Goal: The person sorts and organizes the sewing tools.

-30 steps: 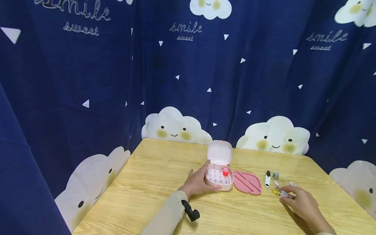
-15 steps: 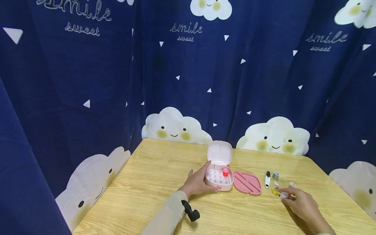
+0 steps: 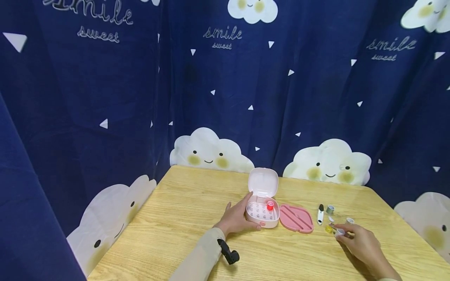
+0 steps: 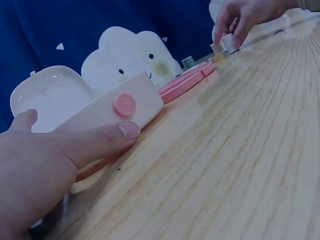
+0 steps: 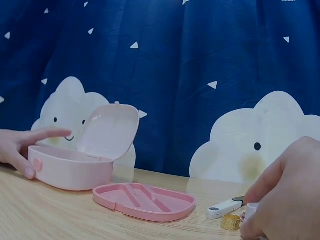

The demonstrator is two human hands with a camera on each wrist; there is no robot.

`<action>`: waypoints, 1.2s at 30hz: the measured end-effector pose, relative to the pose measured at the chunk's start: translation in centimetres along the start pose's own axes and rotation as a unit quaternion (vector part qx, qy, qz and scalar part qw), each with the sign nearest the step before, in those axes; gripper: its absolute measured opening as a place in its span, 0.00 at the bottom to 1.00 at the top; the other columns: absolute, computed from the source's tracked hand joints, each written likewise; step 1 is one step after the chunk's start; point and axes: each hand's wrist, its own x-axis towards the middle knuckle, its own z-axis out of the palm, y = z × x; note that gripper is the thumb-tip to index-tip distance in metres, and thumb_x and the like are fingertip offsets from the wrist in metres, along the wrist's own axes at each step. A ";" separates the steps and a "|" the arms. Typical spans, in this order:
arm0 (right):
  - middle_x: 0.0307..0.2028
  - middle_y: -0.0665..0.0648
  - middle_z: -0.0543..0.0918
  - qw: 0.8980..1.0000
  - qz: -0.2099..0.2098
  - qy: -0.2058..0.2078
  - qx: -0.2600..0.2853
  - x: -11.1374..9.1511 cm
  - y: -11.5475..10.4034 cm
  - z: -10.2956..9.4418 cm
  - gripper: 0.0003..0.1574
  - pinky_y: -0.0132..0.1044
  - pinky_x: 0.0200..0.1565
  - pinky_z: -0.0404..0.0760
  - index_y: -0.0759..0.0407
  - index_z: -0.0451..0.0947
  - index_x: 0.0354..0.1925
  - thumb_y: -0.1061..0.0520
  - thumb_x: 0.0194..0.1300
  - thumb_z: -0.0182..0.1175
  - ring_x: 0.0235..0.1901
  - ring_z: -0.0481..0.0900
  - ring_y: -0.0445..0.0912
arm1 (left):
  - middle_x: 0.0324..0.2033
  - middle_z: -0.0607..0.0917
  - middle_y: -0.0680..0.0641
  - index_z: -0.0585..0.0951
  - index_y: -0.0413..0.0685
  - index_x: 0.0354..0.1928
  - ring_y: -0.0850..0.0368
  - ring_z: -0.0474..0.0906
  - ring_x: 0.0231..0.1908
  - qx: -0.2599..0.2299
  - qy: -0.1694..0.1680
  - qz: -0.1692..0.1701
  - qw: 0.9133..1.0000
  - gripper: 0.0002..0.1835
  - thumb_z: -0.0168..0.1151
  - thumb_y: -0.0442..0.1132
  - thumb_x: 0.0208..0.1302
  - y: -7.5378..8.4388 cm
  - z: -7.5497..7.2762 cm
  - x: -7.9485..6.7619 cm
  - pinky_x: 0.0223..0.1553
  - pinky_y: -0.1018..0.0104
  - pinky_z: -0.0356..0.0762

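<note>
My left hand [image 3: 237, 219] holds the left side of an open pale pink sewing box [image 4: 87, 117], thumb along its front near the round pink button [image 4: 124, 105]. A red thread spool [image 3: 270, 205] stands on a peg inside, at the back right. On the right, my right hand [image 3: 364, 242] pinches a white thread spool [image 3: 340, 232] between thumb and fingers, low at the tabletop. Just left of those fingers lies a gold dimpled thimble [image 5: 230, 222]. Part of the held spool is hidden by the hand in the right wrist view.
A pink divided tray [image 3: 296, 218] lies right of the box. Beyond it are a slim white tool with a black end [image 3: 320, 214], a grey-green spool [image 3: 330, 210] and another white spool [image 3: 350, 221]. A patterned blue curtain [image 3: 225, 97] hangs behind the wooden table [image 3: 197, 187].
The right hand's fingers shift very slightly around the white spool. The left hand and the box stay where they were.
</note>
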 end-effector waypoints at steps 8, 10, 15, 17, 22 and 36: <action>0.40 0.58 0.88 1.000 -0.002 0.006 0.011 0.0 0.0 -0.1 0.18 0.58 0.37 0.80 0.58 0.89 0.51 0.57 0.62 0.74 0.43 0.85 0.64 | 0.78 0.61 0.58 0.48 0.67 0.84 0.58 0.60 0.74 0.003 0.000 0.000 1.000 0.69 0.81 0.68 0.45 0.0 0.0 0.1 0.74 0.34 0.39; 0.41 0.60 0.88 1.000 -0.004 0.010 0.016 0.0 0.0 -0.1 0.18 0.62 0.40 0.80 0.58 0.89 0.50 0.57 0.62 0.74 0.45 0.85 0.65 | 0.78 0.61 0.58 0.48 0.67 0.84 0.57 0.60 0.75 0.005 0.000 0.000 1.000 0.69 0.81 0.68 0.45 0.0 0.0 0.1 0.74 0.34 0.39; 0.42 0.62 0.87 1.000 -0.002 0.010 0.028 0.1 -0.1 0.0 0.18 0.66 0.44 0.79 0.58 0.89 0.51 0.57 0.63 0.74 0.48 0.83 0.67 | 0.78 0.61 0.57 0.48 0.66 0.84 0.57 0.60 0.74 0.010 -0.001 -0.001 1.000 0.69 0.80 0.68 0.45 0.0 0.1 0.2 0.74 0.34 0.39; 0.43 0.64 0.87 0.999 -0.001 0.010 0.036 0.1 -0.2 0.0 0.17 0.67 0.45 0.79 0.58 0.89 0.51 0.57 0.63 0.73 0.48 0.83 0.67 | 0.78 0.61 0.57 0.48 0.66 0.84 0.57 0.60 0.75 0.012 -0.001 -0.002 1.000 0.69 0.80 0.68 0.45 -0.1 0.1 0.2 0.74 0.34 0.39; 0.45 0.65 0.88 0.998 -0.011 0.032 0.045 0.2 -0.4 0.3 0.16 0.64 0.46 0.81 0.60 0.89 0.49 0.58 0.62 0.74 0.45 0.84 0.63 | 0.78 0.61 0.58 0.48 0.66 0.84 0.57 0.60 0.74 0.010 -0.002 -0.004 1.000 0.69 0.80 0.68 0.45 0.0 0.2 0.2 0.74 0.34 0.39; 0.48 0.69 0.86 0.996 -0.025 0.036 0.077 1.3 -1.3 0.0 0.19 0.67 0.51 0.75 0.65 0.86 0.54 0.57 0.67 0.72 0.53 0.79 0.69 | 0.78 0.62 0.57 0.48 0.65 0.84 0.57 0.60 0.74 0.013 0.000 -0.001 1.000 0.69 0.80 0.69 0.45 -0.1 0.2 0.2 0.74 0.34 0.39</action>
